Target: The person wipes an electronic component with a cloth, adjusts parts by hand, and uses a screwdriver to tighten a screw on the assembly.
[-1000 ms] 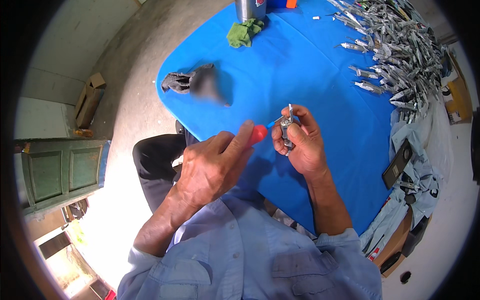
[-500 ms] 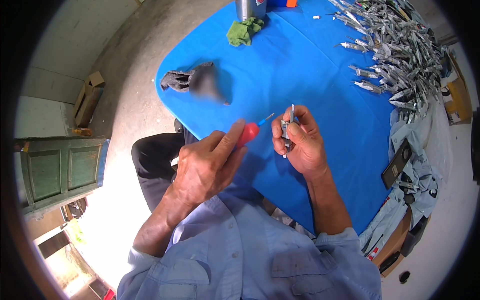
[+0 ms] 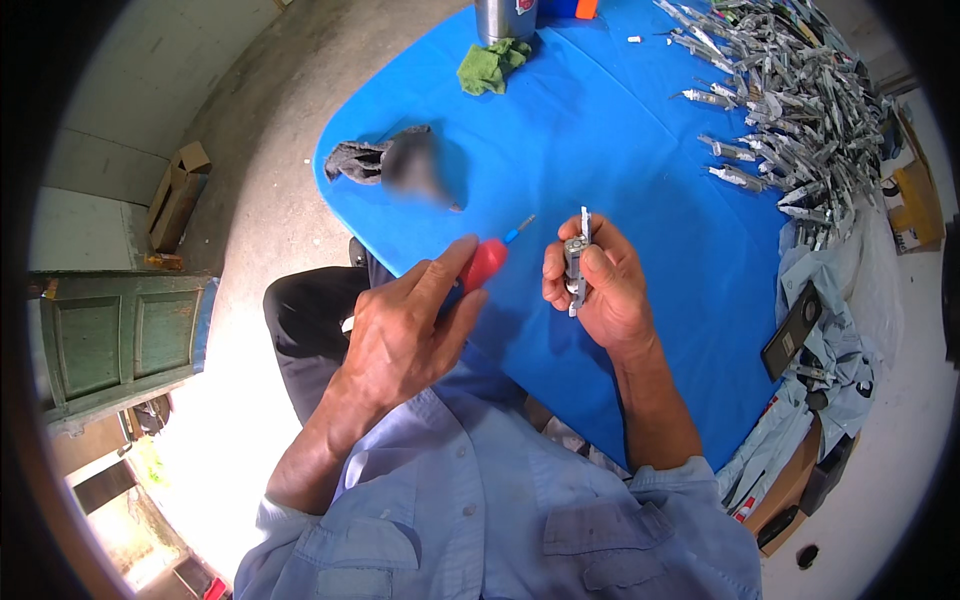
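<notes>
While the left hand (image 3: 400,328) curls closed around a red-handled screwdriver (image 3: 484,264), the right hand (image 3: 612,288) pinches a small metal piece (image 3: 574,260) at the screwdriver's three o'clock, apart from its tip; at the piece's two o'clock, a metallic heap (image 3: 800,120) covers the blue bench (image 3: 680,200).

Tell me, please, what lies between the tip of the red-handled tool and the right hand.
In the head view, only bare blue table shows between the tool's tip and the right hand.
</notes>
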Action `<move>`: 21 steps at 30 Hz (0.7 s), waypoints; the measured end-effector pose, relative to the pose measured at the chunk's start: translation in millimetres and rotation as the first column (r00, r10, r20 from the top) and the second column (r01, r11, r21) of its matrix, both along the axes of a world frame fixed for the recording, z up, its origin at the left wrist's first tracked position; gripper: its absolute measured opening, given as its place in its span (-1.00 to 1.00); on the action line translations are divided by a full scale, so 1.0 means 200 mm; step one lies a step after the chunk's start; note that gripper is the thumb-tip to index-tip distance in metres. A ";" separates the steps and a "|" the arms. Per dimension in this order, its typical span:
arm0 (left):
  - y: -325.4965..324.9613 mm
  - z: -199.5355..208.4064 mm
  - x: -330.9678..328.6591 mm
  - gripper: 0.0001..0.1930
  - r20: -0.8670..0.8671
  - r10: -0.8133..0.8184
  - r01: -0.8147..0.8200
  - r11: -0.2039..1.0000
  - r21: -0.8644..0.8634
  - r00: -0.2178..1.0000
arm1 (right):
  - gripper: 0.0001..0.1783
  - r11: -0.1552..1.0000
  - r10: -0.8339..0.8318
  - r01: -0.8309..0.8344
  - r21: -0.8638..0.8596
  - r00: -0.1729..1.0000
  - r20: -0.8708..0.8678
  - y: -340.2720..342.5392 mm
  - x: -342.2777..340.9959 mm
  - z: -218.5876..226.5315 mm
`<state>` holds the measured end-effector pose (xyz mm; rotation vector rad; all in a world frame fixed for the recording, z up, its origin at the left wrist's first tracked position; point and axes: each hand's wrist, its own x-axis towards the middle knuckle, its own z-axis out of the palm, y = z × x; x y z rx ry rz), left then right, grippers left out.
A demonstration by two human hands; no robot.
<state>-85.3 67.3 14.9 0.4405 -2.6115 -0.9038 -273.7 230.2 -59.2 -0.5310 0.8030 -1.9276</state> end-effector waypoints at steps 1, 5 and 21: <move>0.00 0.00 0.00 -0.46 -0.009 -0.017 0.017 1.000 0.010 1.000 | -0.69 1.000 0.007 -0.007 -0.014 1.000 -0.006 0.00 0.00 -0.01; 0.01 0.07 0.01 -0.48 0.047 -0.079 0.076 0.995 0.065 0.996 | -0.67 0.996 -0.052 0.059 0.066 0.993 -0.108 0.00 0.02 0.00; 0.03 0.01 0.00 -0.53 -0.042 -0.093 0.101 0.949 0.297 0.995 | -0.60 0.974 -0.175 0.204 0.095 0.951 -0.255 -0.01 0.06 -0.01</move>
